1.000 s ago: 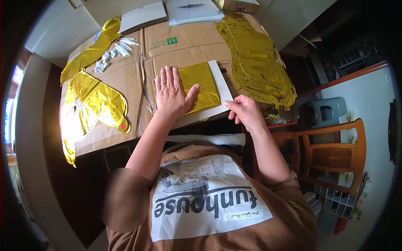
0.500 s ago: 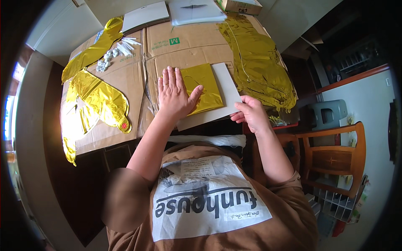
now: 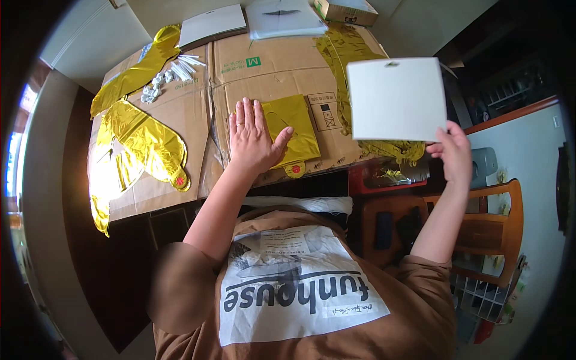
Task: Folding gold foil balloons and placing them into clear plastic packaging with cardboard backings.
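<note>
My left hand (image 3: 253, 139) lies flat, fingers stretched, on a square-folded gold foil balloon (image 3: 300, 135). A small tab with a red dot (image 3: 296, 170) sticks out from the balloon's near edge. Out to the right, my right hand (image 3: 454, 155) pinches the lower right corner of a white card (image 3: 396, 99), which has a small hang hole near its top edge. The card is raised and covers part of the flat gold foil balloons (image 3: 336, 57) spread along the right side of the cardboard.
Cardboard (image 3: 270, 72) covers the table. More gold foil balloons (image 3: 147, 135) lie at left, near white sticks (image 3: 187, 66) and small white pieces (image 3: 151, 93). White cards (image 3: 213, 25), clear plastic bags (image 3: 285, 18) and a box (image 3: 347, 11) line the back. A wooden chair (image 3: 510, 222) stands right.
My right hand has pulled the white card from under the folded gold foil and carried it up and right. The red-dotted tab now shows. My left hand stays pressed on the foil.
</note>
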`<state>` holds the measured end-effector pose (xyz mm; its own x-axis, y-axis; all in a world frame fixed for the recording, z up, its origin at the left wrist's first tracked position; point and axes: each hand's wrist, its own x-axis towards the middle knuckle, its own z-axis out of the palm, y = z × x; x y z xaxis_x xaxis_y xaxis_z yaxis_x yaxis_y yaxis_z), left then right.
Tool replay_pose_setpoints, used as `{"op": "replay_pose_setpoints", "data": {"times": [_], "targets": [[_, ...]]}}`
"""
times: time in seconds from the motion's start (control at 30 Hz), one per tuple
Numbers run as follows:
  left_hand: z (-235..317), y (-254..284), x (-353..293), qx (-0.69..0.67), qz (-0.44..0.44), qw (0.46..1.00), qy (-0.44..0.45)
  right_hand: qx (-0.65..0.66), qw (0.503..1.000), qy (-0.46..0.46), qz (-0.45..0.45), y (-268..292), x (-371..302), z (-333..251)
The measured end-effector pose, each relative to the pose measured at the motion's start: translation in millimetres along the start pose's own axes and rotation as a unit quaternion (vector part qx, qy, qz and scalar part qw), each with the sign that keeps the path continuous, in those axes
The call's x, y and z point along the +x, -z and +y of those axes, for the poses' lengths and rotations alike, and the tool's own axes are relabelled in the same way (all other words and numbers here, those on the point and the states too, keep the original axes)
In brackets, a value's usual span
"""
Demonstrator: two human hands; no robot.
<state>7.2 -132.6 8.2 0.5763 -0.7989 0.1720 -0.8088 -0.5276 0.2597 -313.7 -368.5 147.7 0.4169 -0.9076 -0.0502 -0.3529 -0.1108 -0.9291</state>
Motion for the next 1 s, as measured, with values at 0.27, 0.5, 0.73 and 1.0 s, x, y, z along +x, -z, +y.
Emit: {"op": "replay_pose_setpoints", "data": {"times": [0.27,0.5,0.73,1.0], "targets": [[-3,-4,-1,-0.008,0.034,0.999,-0.008,0.240,0.969,0.016,-0.058,-92,78,27],[-7,-4,-5,-0.063,0.068,0.995,-0.018,-0.120,0.962,-0.001,-0.244,-186,100,21],[-6,5,-7,-0.076,0.047,0.996,0.011,-0.226,0.852,-0.046,-0.471,-188,57,1],[2,7,-11,0.006,0.017,0.999,0.027,-0.410,0.815,0.065,-0.405,-175,27,0]]}}
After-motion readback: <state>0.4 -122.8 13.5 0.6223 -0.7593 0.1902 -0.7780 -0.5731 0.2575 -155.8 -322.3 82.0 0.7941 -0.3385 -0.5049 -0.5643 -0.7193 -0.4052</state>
